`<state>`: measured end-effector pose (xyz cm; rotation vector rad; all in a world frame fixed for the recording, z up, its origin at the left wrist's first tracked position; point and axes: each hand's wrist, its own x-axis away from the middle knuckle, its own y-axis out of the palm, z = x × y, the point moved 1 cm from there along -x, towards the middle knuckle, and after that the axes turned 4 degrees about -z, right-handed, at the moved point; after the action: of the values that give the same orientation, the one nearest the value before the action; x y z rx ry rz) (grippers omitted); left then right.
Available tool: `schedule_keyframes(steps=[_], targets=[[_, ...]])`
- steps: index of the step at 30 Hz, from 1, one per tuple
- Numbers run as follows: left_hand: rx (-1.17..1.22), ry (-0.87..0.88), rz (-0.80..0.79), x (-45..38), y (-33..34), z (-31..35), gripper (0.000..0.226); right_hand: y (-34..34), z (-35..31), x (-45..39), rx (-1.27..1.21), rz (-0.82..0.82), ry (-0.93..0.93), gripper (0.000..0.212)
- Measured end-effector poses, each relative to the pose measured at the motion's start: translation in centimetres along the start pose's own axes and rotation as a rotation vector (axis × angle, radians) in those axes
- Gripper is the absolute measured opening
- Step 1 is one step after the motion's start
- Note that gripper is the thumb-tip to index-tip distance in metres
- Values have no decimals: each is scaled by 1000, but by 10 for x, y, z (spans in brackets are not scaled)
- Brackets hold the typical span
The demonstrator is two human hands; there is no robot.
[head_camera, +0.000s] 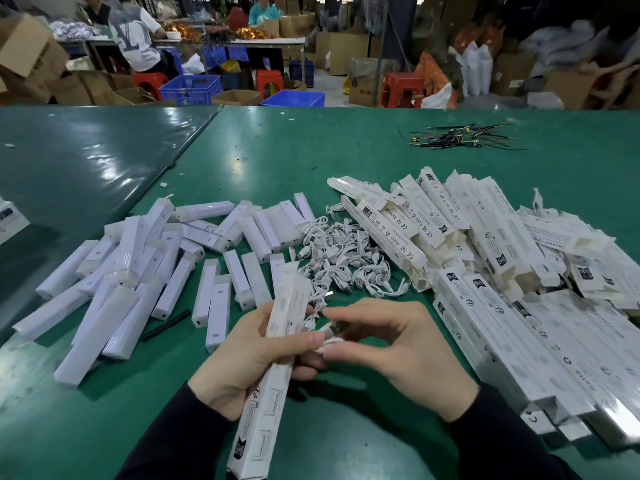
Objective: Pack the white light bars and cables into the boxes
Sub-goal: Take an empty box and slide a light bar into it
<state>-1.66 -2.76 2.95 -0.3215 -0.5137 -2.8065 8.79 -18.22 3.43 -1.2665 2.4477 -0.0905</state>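
Steadying the box point(277, 344) in a curled left hand point(239, 362), open end toward 12 o'clock for loading — right hand point(391, 348) pinches a coiled cable point(329, 336) at 3 o'clock.

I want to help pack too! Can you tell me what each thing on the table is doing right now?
left hand: grips a long box
long box: held tilted, far end open
right hand: pinches a cable
cable: coiled, at the box
light bars: loose pile, unpacked
cable pile: coiled, loose
empty boxes: heaped, flaps open
closed boxes: stacked flat
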Motion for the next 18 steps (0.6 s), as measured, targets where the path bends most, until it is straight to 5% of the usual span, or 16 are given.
schedule_keyframes(steps=[3,8,18], targets=[[-6,-33,-131,4,3,3,46,-6,-2,-4,-220,142,33,30],[-27,-100,-423,9,8,-1,56,-19,-5,-6,-250,360,21,27],[14,-124,-575,11,9,0,68,-10,-6,-4,-346,164,68,26]])
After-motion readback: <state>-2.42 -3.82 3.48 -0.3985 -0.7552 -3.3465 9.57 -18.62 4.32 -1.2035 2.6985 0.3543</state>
